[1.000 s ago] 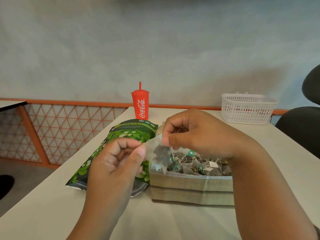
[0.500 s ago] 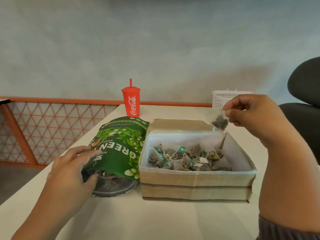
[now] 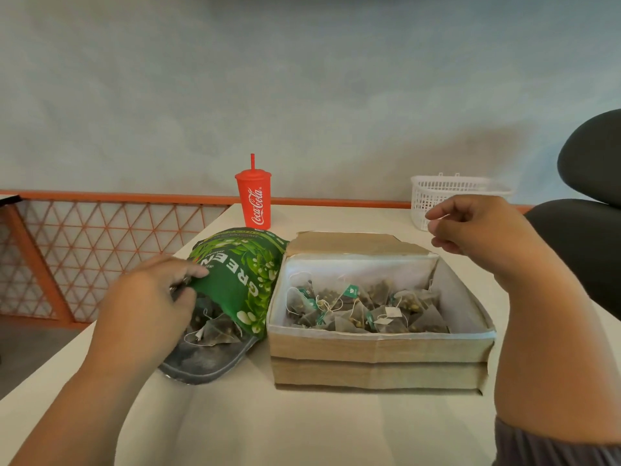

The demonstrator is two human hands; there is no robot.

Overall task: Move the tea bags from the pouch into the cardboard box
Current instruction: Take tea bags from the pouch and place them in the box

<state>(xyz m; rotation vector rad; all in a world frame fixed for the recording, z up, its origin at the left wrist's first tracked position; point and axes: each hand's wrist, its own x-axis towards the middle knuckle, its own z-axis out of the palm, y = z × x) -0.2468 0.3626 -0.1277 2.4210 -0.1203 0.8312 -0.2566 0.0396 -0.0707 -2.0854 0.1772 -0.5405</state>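
Left hand (image 3: pixel 151 304) gripping mouth of green foil pouch (image 3: pixel 242 274), left of brown cardboard box (image 3: pixel 379 351) holding mesh tea bags (image 3: pixel 356 311); right hand (image 3: pixel 477 227) hovering above, loosely curled, empty.

soft, diffuse light fills the scene, moderately bright and even. a thin blurred shadow hugs the base of the cardboard box (image 3: pixel 376 361) on the table (image 3: pixel 302 425), and a wide dim patch greys the wall (image 3: pixel 437 146). the foil mouth of the pouch (image 3: pixel 242 280) gives a dull sheen. the wide lens bows the edges; the right hand (image 3: pixel 477 227) looks slightly smeared.
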